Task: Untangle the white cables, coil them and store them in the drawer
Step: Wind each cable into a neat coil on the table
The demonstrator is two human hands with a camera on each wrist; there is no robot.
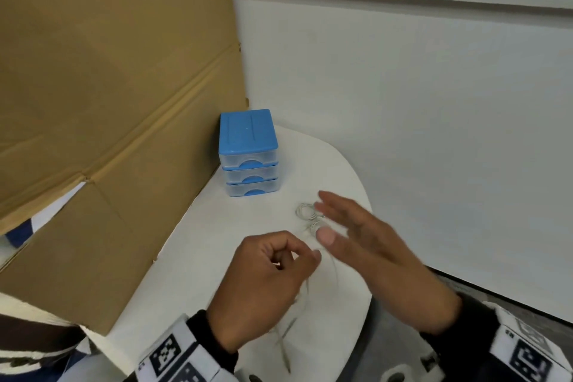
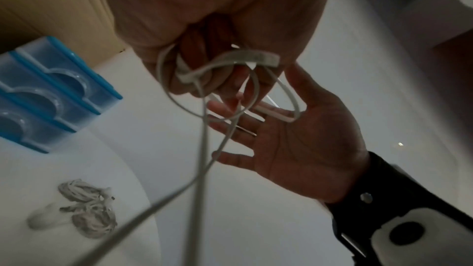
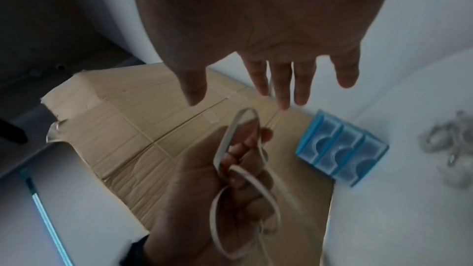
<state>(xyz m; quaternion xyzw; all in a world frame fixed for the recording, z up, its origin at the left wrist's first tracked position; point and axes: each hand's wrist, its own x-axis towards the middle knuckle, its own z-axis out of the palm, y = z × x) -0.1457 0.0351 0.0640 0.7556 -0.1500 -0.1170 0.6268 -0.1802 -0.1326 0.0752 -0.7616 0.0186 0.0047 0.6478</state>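
Note:
My left hand (image 1: pixel 294 257) is curled round loops of a white cable (image 2: pixel 230 62), whose loose ends hang down past the table's edge (image 1: pixel 283 347). My right hand (image 1: pixel 328 223) hovers just right of it, palm facing the left hand, fingers straight and spread (image 3: pixel 302 84). One loop (image 2: pixel 291 108) lies in front of the right palm (image 2: pixel 302 139); I cannot tell whether it touches. Two more white cables (image 1: pixel 305 212) lie coiled on the table beyond the hands. The blue three-drawer unit (image 1: pixel 248 158) stands at the back of the table with all its drawers closed.
A large cardboard box (image 1: pixel 108 102) stands along the left side, right beside the drawer unit. The round white table (image 1: pixel 217 242) ends close to a white wall (image 1: pixel 434 133) on the right; its rim curves just behind my right hand.

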